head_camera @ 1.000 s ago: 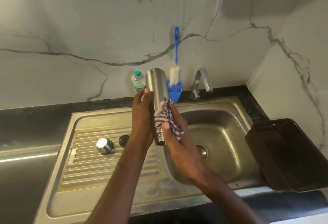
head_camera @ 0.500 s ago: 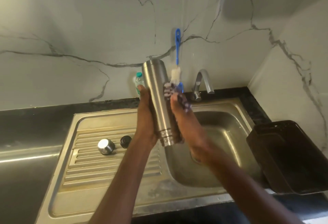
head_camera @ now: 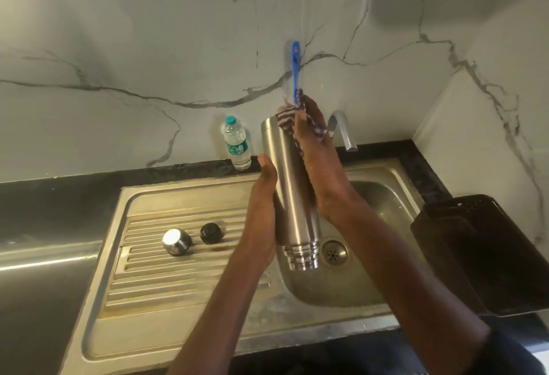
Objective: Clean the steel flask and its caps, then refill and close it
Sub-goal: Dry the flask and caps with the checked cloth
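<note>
I hold the steel flask [head_camera: 289,190] upside down over the sink, its threaded mouth pointing down and its base up. My left hand [head_camera: 263,208] grips the flask's left side. My right hand [head_camera: 319,172] presses a striped cloth [head_camera: 289,117] against the flask's right side, near its upturned base. On the ribbed drainboard [head_camera: 154,273] to the left lie the steel cap [head_camera: 176,241] and the black inner cap [head_camera: 211,233], apart from each other.
A small plastic water bottle [head_camera: 236,144] stands on the dark counter by the wall. A blue brush handle [head_camera: 295,68] rises behind the cloth. The tap [head_camera: 343,131] curves over the sink basin [head_camera: 380,258]. A black bin [head_camera: 490,252] sits at the right.
My right hand has slid the cloth up the flask from near its mouth to its upturned base. The flask stays inverted in my left hand, and the view has shifted slightly.
</note>
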The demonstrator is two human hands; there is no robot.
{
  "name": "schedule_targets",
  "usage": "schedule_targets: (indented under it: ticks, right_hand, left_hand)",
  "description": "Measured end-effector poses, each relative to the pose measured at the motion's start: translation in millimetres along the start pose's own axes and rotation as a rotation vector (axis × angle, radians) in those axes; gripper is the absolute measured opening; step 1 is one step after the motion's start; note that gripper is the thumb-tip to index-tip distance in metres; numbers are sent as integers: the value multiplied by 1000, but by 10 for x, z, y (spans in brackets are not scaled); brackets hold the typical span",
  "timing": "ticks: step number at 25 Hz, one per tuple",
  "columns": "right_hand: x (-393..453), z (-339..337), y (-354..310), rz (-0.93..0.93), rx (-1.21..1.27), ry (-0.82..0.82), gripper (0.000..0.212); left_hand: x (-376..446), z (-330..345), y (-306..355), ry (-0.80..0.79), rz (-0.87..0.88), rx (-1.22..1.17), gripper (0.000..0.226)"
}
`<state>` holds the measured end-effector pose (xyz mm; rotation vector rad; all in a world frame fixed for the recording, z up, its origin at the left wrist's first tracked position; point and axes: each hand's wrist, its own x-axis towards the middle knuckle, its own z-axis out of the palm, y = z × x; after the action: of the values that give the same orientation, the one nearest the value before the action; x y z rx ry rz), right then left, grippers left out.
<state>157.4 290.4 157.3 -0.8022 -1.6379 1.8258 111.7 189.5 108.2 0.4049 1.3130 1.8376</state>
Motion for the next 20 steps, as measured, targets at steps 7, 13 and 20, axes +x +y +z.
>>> schedule_targets:
  ticks: [7,13,20]
  right_hand:
    - [-417,68,373,135,-75,-187,69]
    - [-965,11,787,-292,-932,-190,78]
    - [-556,-65,600,287,75,12,64]
  left_hand:
    - [267,-137,99,93,19,-105,59]
    - [628,-246,141,355,-41,-29,102]
    - [535,-44,166,319,118,-259,71]
